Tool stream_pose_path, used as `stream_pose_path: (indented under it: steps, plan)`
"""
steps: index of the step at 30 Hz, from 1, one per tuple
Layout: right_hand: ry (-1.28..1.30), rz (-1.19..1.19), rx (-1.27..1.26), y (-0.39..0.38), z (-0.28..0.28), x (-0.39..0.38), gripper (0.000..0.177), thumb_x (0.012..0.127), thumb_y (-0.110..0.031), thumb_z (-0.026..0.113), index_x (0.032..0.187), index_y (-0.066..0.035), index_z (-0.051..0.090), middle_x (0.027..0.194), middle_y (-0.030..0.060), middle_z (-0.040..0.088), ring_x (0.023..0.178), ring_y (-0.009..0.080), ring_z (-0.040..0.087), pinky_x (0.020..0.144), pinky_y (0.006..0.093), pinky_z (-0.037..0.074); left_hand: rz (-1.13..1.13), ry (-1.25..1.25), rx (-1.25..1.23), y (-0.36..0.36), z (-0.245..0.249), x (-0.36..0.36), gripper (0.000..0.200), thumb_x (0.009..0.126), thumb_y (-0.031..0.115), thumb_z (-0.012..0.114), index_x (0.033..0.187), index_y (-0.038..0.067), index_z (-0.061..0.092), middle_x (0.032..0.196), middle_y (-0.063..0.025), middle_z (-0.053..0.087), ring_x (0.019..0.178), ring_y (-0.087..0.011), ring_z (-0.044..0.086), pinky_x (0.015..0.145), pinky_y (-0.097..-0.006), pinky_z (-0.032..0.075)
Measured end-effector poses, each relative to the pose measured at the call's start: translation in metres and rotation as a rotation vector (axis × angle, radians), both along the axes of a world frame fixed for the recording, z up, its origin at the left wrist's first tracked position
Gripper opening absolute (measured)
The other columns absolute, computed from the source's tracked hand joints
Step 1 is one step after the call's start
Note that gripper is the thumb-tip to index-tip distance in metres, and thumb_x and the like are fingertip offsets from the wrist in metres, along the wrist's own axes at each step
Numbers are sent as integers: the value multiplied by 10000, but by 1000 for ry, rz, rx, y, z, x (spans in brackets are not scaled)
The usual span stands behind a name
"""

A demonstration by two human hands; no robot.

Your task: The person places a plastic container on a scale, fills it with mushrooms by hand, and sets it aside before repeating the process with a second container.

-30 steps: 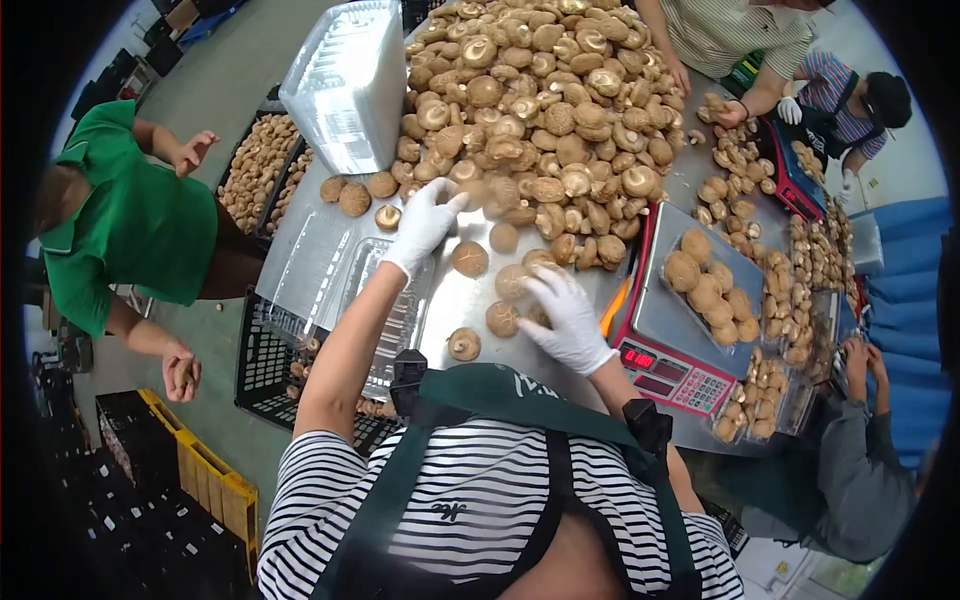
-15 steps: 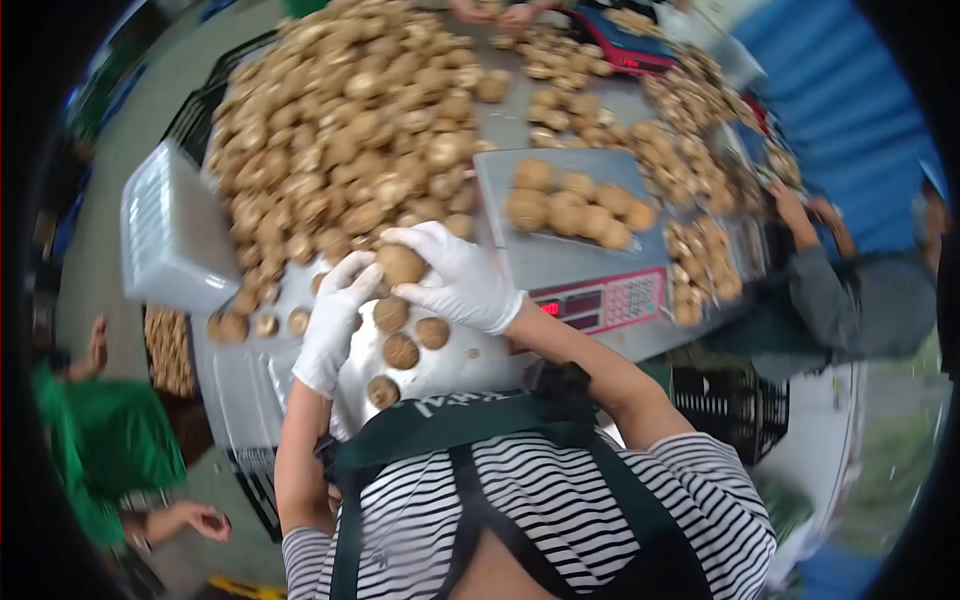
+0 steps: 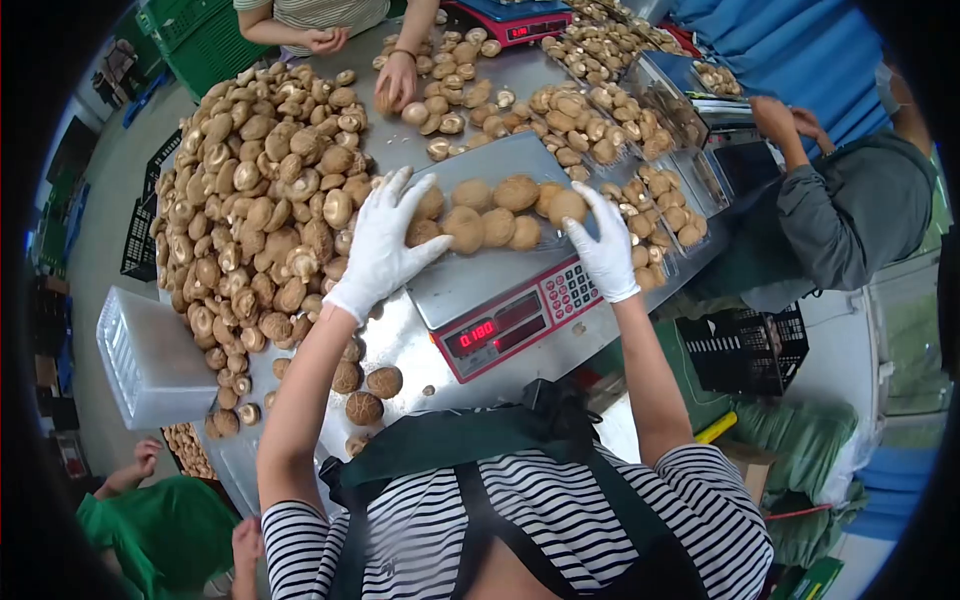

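Brown shiitake mushrooms [image 3: 497, 228] sit in rows on the silver plate of a digital scale [image 3: 450, 290], whose red display reads 0.180. My left hand [image 3: 385, 245], in a white glove, is at the left end of the rows; its fingers are spread, and thumb and forefinger frame the end mushrooms. At the opposite end, my gloved right hand [image 3: 603, 250] has thumb and fingers round a rounded mushroom [image 3: 567, 207]. Whether a clear tray lies beneath the mushrooms is hard to see. Several loose mushrooms [image 3: 364, 408] lie on the metal table near my apron.
A large mushroom heap [image 3: 265, 190] covers the table's left side. Stacked clear plastic trays [image 3: 155, 355] stand at its near left. Filled packs [image 3: 655, 215] lie right of the scale. One co-worker's hand [image 3: 397, 78] handles mushrooms opposite; another person [image 3: 850, 220] works at the right.
Both my hands have moved from a mushroom held in front of me to the ends of the rows on the scale. The view has shifted, showing more of the co-worker opposite.
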State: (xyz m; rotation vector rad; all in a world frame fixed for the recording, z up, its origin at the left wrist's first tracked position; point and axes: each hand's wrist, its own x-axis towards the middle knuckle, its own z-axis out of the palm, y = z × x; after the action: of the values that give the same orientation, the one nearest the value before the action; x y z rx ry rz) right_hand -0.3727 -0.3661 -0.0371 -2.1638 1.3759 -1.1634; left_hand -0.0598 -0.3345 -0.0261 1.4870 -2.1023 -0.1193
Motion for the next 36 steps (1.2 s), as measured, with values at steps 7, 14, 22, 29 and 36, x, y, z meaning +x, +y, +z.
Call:
stream_pose_path:
  steps: [7, 14, 22, 29, 36]
  plan:
    - [298, -22, -63, 1, -46, 2, 603, 964, -424, 495, 1453, -88, 388, 1398, 264, 417, 1277, 448, 397, 1080, 501, 303, -10, -68, 126, -20, -21, -20, 680, 793, 412, 723, 1379, 140, 510, 1472, -215, 387, 1377, -422, 323, 1146, -484, 269]
    - [44, 10, -57, -6, -26, -15, 508, 955, -280, 558, 1382, -27, 454, 1337, 229, 498, 1251, 354, 479, 1066, 411, 364, 43, 147, 81, -14, -15, -6, 623, 828, 369, 722, 1349, 87, 529, 1450, -191, 431, 1347, -347, 406, 1123, -413, 321]
    - [-242, -75, 153, 3, -34, -54, 301, 1010, -181, 500, 1237, -7, 596, 1211, 98, 627, 1111, 162, 585, 949, 288, 454, 192, 773, 187, 27, -18, 44, 357, 928, 181, 639, 1245, 26, 580, 1193, -96, 629, 1102, -178, 590, 971, -305, 453]
    - [-87, -64, 287, -6, -42, -46, 283, 939, -235, 583, 1129, -37, 650, 1060, 135, 691, 996, 224, 655, 904, 327, 486, 285, 796, 586, 43, -37, 39, 310, 955, 135, 563, 1235, 3, 584, 1047, -35, 643, 942, -103, 584, 835, -263, 486]
    - [-134, -45, 658, -18, -21, -10, 317, 888, -214, 575, 1120, -10, 646, 899, 111, 700, 773, 167, 652, 709, 306, 520, 206, 983, 781, 30, -35, 21, 341, 963, 77, 494, 1299, 20, 485, 798, -72, 616, 586, -128, 611, 508, -248, 528]
